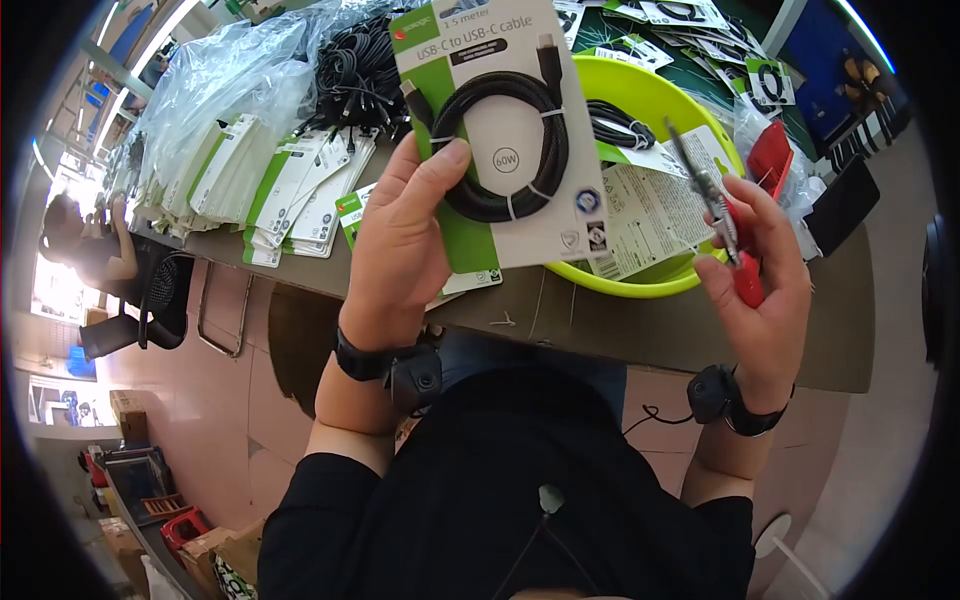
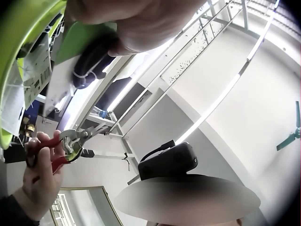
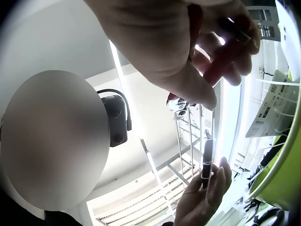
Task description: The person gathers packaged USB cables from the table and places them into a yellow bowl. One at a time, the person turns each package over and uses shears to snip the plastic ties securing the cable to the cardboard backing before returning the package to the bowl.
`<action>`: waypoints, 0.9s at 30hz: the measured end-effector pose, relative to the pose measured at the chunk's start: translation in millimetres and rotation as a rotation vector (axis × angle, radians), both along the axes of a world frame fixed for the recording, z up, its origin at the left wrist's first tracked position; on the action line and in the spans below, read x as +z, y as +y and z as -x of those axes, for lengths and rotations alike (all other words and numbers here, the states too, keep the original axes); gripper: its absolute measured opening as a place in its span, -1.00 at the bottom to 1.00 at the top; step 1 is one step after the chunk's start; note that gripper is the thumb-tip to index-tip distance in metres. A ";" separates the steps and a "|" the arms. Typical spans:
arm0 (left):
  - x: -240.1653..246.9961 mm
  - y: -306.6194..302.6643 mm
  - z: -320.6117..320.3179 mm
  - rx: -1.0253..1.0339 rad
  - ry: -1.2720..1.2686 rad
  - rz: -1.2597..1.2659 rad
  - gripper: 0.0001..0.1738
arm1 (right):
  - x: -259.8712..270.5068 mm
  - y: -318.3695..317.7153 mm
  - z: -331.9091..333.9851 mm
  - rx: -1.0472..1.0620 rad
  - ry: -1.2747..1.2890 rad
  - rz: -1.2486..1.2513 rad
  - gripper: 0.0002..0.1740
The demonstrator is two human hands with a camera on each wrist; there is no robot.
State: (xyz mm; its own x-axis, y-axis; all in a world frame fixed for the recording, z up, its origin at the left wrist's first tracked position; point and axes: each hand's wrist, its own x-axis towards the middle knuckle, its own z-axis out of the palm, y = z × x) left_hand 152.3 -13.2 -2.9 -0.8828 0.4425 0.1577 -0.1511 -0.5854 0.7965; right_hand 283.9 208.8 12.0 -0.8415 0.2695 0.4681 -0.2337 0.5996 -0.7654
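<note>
My left hand (image 1: 405,230) holds up a green and white retail card (image 1: 525,235), its thumb pressed on the front. Tied to this card with white ties is a coiled black USB-C cable (image 1: 556,145). To the right, my right hand (image 1: 770,265) grips spring-loaded snips (image 1: 722,212) by their red handles, the blades pointing up and away from the card. The left wrist view shows the same snips (image 2: 73,141) side-on. Behind both hands stands a yellow-green tub (image 1: 640,288) with carded cables inside.
Stacks of cards (image 1: 300,190) and a heap of black cables (image 1: 360,65) lie on the table at the left, beside clear plastic bags (image 1: 235,70). More packaged cables (image 1: 690,40) are spread at the back right. Another person (image 1: 90,240) sits at far left.
</note>
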 end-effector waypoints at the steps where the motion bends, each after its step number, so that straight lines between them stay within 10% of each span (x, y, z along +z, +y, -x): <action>1: -0.2 -0.1 -0.3 0.000 -0.003 -0.003 -0.63 | 1.9 -1.6 -0.3 0.007 -0.005 -0.015 -0.50; 5: -0.2 0.0 -3.0 0.051 0.095 0.060 -0.66 | 5.4 -5.1 0.4 -0.054 -0.015 -0.586 -0.44; 21: -2.1 9.8 -11.0 0.168 0.372 0.313 -0.68 | 21.1 -9.9 2.2 -0.160 0.021 -1.127 -0.52; 27: -1.8 15.2 -8.8 0.009 0.078 0.047 -0.64 | 10.7 -4.1 16.4 0.088 0.036 -0.437 -0.59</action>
